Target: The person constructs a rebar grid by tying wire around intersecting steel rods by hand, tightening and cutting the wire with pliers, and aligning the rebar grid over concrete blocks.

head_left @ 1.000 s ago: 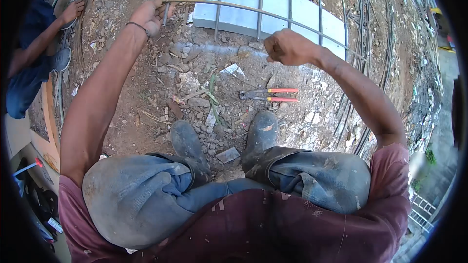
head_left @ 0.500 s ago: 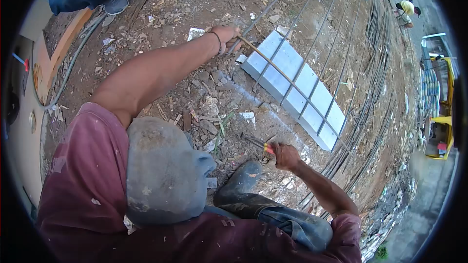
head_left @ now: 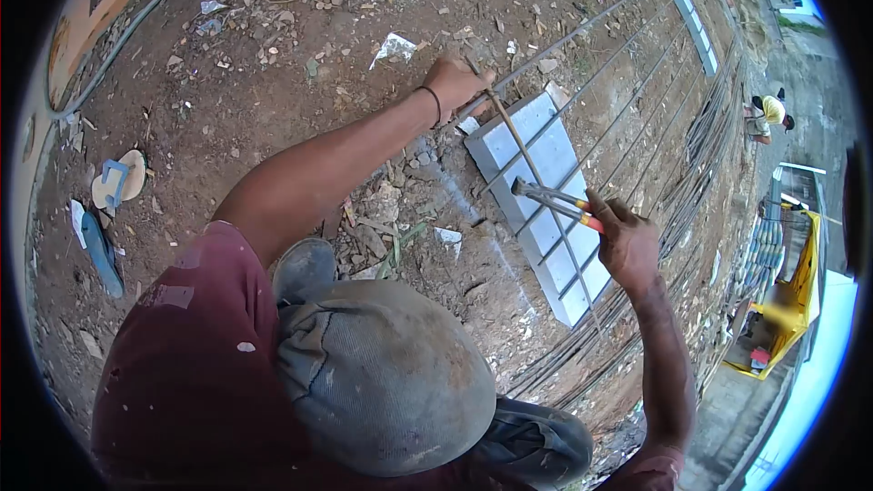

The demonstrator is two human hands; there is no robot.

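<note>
My left hand (head_left: pixel 457 84) is closed around the end of a thin rebar rod (head_left: pixel 514 135), where it crosses a longer bar. That rod lies crosswise over several parallel rebars (head_left: pixel 611 71). Beneath the crossings is a pale rectangular block (head_left: pixel 506 147). In my right hand (head_left: pixel 627 245) is a pair of pincers (head_left: pixel 555 197) with red and yellow handles, held over the block. The jaws are beside the crosswise rod near a crossing; whether they touch it I cannot tell.
A second pale block (head_left: pixel 697 32) supports the bars farther along. Loose rebars (head_left: pixel 705 132) lie bundled beyond. A hose (head_left: pixel 118 50), a pair of sandals (head_left: pixel 102 250) and rubble are at the left. Another person (head_left: pixel 769 116) and a yellow frame (head_left: pixel 793 309) are at the right.
My right hand has lifted the pincers from near the ground to over the bars and block. My left hand still grips the rod. The view has shifted, and the nearby person's leg has mostly left it.
</note>
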